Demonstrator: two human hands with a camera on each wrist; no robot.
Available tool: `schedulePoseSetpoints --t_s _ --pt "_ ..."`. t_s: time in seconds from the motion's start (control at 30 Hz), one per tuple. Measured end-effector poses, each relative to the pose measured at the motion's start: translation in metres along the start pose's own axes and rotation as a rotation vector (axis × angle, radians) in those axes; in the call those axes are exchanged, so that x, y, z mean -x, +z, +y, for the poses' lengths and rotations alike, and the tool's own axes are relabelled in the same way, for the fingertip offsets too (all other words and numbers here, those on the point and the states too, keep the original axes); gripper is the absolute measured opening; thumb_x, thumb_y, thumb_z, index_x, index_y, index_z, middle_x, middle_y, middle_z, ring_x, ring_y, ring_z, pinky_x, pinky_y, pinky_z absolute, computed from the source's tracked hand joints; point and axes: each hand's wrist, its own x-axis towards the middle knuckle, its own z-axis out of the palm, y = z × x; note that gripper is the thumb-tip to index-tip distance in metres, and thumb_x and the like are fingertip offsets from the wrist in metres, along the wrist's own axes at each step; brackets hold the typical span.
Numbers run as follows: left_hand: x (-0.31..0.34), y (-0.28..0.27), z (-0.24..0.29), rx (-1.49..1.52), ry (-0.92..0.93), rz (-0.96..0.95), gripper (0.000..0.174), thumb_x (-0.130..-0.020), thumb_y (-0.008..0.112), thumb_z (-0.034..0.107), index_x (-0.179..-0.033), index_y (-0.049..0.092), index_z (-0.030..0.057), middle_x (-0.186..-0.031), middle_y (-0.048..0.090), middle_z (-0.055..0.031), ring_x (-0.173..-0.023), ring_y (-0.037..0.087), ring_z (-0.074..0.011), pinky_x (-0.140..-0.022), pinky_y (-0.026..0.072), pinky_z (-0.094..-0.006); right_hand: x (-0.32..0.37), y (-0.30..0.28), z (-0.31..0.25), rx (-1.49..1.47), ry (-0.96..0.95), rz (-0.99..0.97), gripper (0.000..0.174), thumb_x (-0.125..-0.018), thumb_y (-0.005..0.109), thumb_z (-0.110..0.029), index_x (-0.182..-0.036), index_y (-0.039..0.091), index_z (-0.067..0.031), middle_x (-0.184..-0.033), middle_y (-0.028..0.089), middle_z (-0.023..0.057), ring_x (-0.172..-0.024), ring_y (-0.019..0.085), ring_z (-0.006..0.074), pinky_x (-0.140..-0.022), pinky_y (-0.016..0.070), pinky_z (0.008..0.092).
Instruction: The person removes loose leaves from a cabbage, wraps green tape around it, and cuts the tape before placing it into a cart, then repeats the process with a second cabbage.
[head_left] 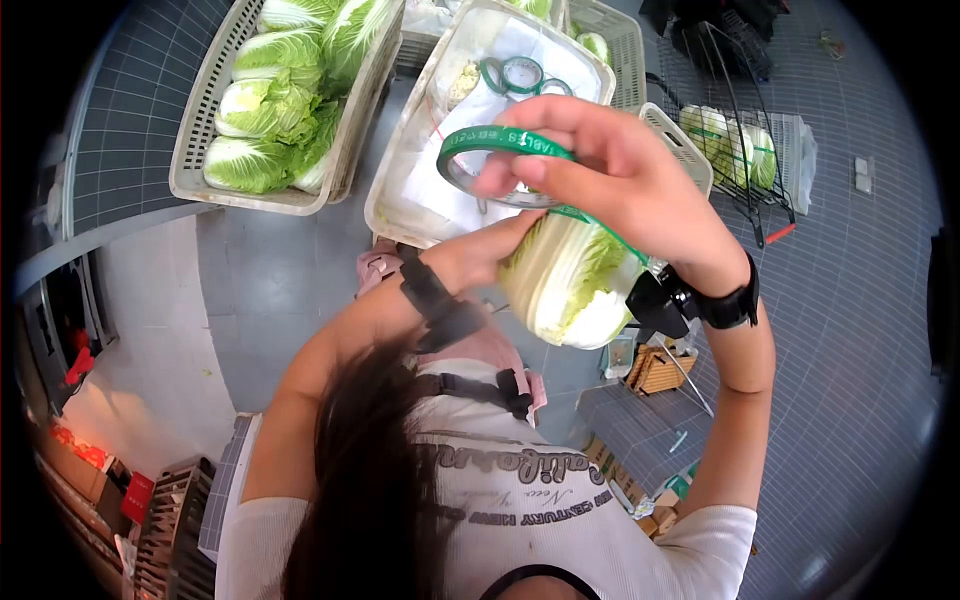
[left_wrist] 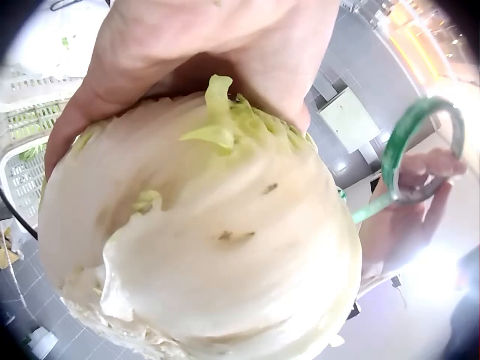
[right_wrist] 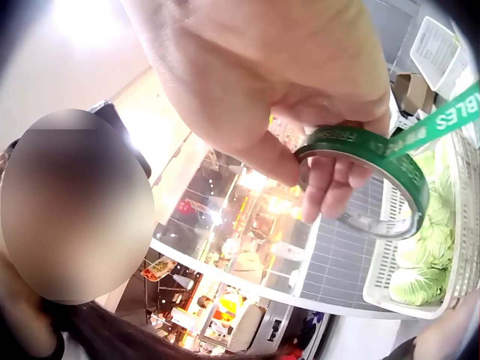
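My left hand (head_left: 478,255) grips a napa cabbage (head_left: 572,285) held up in front of my body. In the left wrist view its fingers spread over the top of the pale cabbage (left_wrist: 202,225). My right hand (head_left: 640,175) pinches a roll of green printed tape (head_left: 470,140), with the thumb outside and fingers through the ring. A strip of tape (right_wrist: 442,124) runs taut from the roll, and in the left wrist view it reaches the side of the cabbage. The far side of the cabbage is hidden in the head view.
A crate (head_left: 185,150) of napa cabbages stands at the back left. Beside it, a white bin (head_left: 385,200) holds more green tape rolls (head_left: 522,75) on white sheeting. To the right, a wire basket (head_left: 740,110) contains taped cabbages. A small grey table (head_left: 640,420) is near my right elbow.
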Motion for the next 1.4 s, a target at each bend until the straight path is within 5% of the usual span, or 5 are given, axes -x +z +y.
schedulePoseSetpoints --t_s 0.67,0.83,0.97,1.17,1.4 --pt "-0.033 -0.024 -0.014 0.033 -0.096 0.062 0.054 -0.099 0.043 0.043 -0.135 0.043 0.0034 -0.128 0.057 -0.0092 -0.107 0.061 -0.0160 -0.091 0.0522 -0.0329 -0.025 -0.032 0.042 0.513 0.373 0.040 0.050 -0.098 0.046 -0.037 -0.136 0.045 -0.0039 -0.134 0.051 0.0142 -0.127 0.045 0.0244 -0.107 0.0323 0.0345" --pt "-0.046 -0.027 -0.018 -0.084 -0.139 -0.061 0.051 -0.100 0.044 0.037 -0.135 0.043 0.0013 -0.129 0.056 -0.0110 -0.109 0.060 -0.0154 -0.093 0.0503 -0.0297 0.072 -0.052 0.045 0.726 -0.116 0.752 0.057 -0.094 0.053 -0.029 -0.142 0.036 -0.0030 -0.143 0.039 0.0177 -0.138 0.030 0.0282 -0.111 0.0254 0.0413" --pt "-0.047 -0.013 -0.021 -0.078 -0.146 -0.017 0.051 -0.099 0.046 0.038 -0.134 0.045 0.0009 -0.127 0.058 -0.0120 -0.110 0.060 -0.0166 -0.094 0.0498 -0.0298 0.167 -0.023 0.175 -0.205 0.132 1.326 0.072 -0.099 0.030 -0.052 -0.149 0.015 -0.0026 -0.153 0.020 0.0175 -0.141 0.021 0.0292 -0.115 0.0176 0.0424" --pt "-0.061 -0.006 -0.029 0.158 -0.265 -0.077 0.056 -0.095 0.053 0.040 -0.137 0.042 0.0039 -0.133 0.053 -0.0103 -0.114 0.057 -0.0189 -0.098 0.0463 -0.0345 0.167 0.037 0.250 -1.090 0.130 1.253 0.077 -0.094 0.031 -0.064 -0.147 0.026 -0.0082 -0.147 0.036 0.0099 -0.129 0.041 0.0272 -0.106 0.0360 0.0384" --pt "-0.038 0.020 -0.025 0.093 0.276 0.416 0.055 -0.099 0.038 0.046 -0.138 0.039 0.0076 -0.131 0.049 -0.0086 -0.117 0.048 -0.0197 -0.102 0.0400 -0.0363 0.150 0.035 0.290 -1.280 0.067 0.944 0.077 -0.094 0.031 -0.064 -0.147 0.027 -0.0080 -0.147 0.037 0.0101 -0.128 0.042 0.0273 -0.106 0.0362 0.0384"
